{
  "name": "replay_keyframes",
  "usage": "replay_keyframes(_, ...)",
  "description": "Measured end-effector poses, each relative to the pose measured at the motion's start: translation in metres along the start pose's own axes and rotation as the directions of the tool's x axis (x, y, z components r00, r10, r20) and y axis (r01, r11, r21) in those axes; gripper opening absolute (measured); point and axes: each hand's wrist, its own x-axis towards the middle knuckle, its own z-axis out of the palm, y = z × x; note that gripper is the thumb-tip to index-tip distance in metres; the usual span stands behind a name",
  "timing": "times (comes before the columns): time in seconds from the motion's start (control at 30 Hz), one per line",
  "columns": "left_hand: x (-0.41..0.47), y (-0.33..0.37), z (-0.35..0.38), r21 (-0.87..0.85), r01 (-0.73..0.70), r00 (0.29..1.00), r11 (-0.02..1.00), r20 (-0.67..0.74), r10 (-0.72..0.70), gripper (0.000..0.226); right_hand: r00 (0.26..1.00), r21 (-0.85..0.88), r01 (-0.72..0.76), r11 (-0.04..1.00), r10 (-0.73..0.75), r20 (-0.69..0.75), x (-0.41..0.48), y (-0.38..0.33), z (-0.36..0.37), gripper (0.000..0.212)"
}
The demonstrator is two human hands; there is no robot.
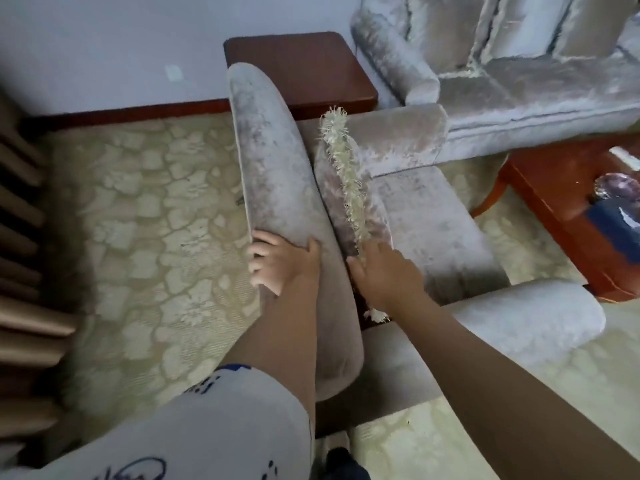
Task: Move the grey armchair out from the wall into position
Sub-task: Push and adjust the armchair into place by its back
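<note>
Left hand (277,263) grips the grey armchair (426,216) by its backrest (277,168), which runs 11 to 5 o'clock; right hand (384,271) seemingly lies flat against the fringed cushion (349,188).

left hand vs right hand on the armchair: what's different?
The left hand grips the top of the armchair backrest, fingers curled over its rear edge, thumb on the front; the right hand lies on the fringed cushion beside it. The left hand's fingers show plainly; the right hand's are mostly hidden, so its grip can't be told. Shared: both reach forward onto the same grey armchair.
</note>
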Motion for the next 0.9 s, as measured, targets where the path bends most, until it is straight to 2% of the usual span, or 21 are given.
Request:
replay_keyframes(0.2,0.003,0.002,0.010,0.122,0.046,0.998,0.991,-0.039,-0.042,0.109,0.983,-0.001,0.173,0.985,-0.172,0.059,0.047,0.001,0.008,0.042)
replay_keyframes(0.4,-0.001,-0.002,0.001,0.060,0.035,0.999,0.998,-0.024,-0.034,0.107,0.926,-0.054,0.371,0.927,-0.365,0.094,0.066,-0.009,0.007,0.043)
replay_keyframes(0.5,-0.006,-0.009,-0.001,-0.028,0.056,0.998,0.998,0.028,-0.055,0.101,0.878,-0.060,0.477,0.877,-0.473,0.073,0.080,-0.019,0.002,0.043)
replay_keyframes(0.6,-0.035,-0.023,0.002,-0.109,0.221,0.975,0.969,0.012,-0.221,0.096,0.770,-0.050,0.639,0.768,-0.637,0.039,0.086,-0.026,-0.002,0.040)
replay_keyframes(0.67,-0.067,-0.028,0.011,-0.088,0.353,0.932,0.932,-0.059,-0.359,0.091,0.684,-0.021,0.729,0.684,-0.727,0.054,0.083,-0.026,-0.003,0.039)
replay_keyframes(0.77,-0.097,-0.025,0.016,-0.052,0.515,0.849,0.856,-0.103,-0.518,0.078,0.508,-0.062,0.861,0.504,-0.853,0.120,0.078,-0.026,-0.002,0.038)
replay_keyframes(0.9,-0.097,-0.040,0.013,-0.164,0.634,0.759,0.756,-0.059,-0.649,0.070,0.291,-0.037,0.957,0.289,-0.943,0.160,0.082,-0.047,0.002,0.037)
